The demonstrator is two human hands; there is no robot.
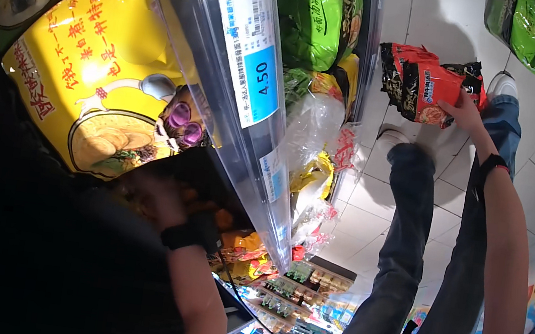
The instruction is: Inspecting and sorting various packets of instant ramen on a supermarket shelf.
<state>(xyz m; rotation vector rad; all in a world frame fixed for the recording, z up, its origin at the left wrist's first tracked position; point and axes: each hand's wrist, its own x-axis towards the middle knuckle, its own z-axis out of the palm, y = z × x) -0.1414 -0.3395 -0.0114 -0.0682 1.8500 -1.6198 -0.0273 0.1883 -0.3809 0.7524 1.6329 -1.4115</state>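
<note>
Red-and-black noodle packets (421, 86) at two o'clock are finger-clamped by the right hand (468, 114); the left hand (160, 199), eight o'clock, has fingers too blurred to tell.

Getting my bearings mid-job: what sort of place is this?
Likely a supermarket or grocery shop: a price label on a clear shelf edge, a yellow food packet beside it, and red-and-black food packaging in the right hand.

The yellow packet (128, 47) bears red characters, the white-and-blue price label (254, 64) on the clear shelf strip (257, 143) carries dark print, a barcode and a large price, 1 smaller label (272, 176) has print too fine to read, and characters mark the green packet (317, 21) and red-and-black packets (437, 88).
</note>
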